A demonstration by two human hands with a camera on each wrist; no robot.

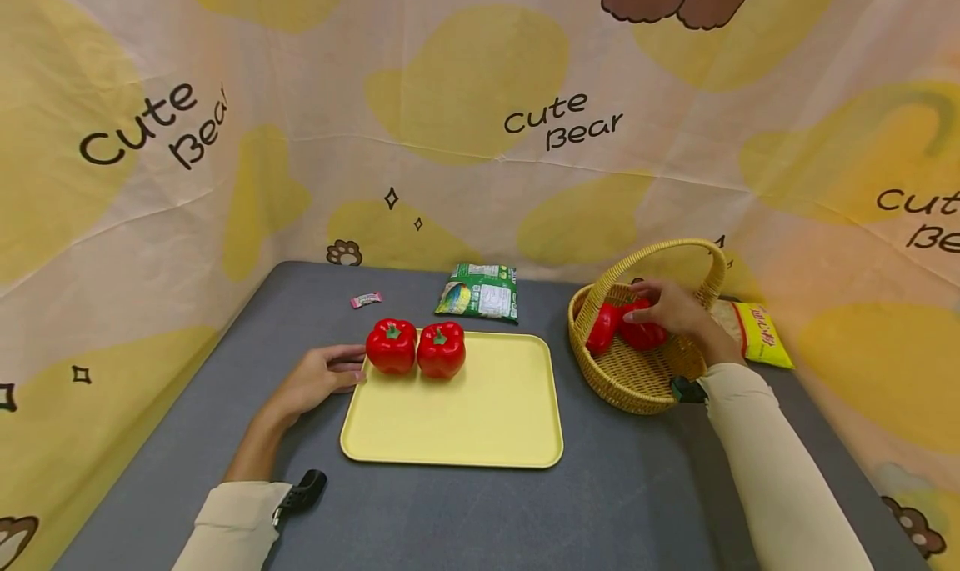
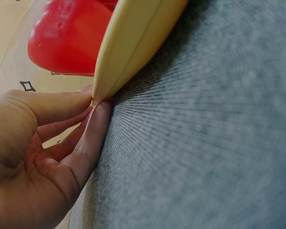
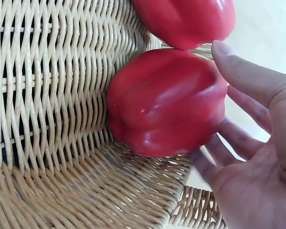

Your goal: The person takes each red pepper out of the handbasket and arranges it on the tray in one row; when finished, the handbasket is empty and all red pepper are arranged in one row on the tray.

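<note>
My left hand [image 1: 318, 379] pinches the left rim of the pale yellow tray [image 1: 457, 429], thumb above and fingers below in the left wrist view. Two red bell peppers, one at the corner [image 1: 391, 346] and one beside it [image 1: 441, 351], stand on the tray's back left part, green stems up. At the right, my right hand [image 1: 671, 308] reaches into a wicker basket [image 1: 626, 388]. Its spread thumb and fingers lie around the end of a red bell pepper [image 3: 167, 102]; some fingertips are hidden behind it. Another red bell pepper [image 3: 188, 21] lies against that one.
A green printed packet [image 1: 480, 292] lies behind the tray, with a small pink wrapped candy [image 1: 366, 300] to its left. Right of the basket is a yellow packet [image 1: 763, 335], partly behind my arm. The basket's tall handle [image 1: 652, 254] arches over its opening. Printed cloth hangs around the grey table [image 1: 480, 521].
</note>
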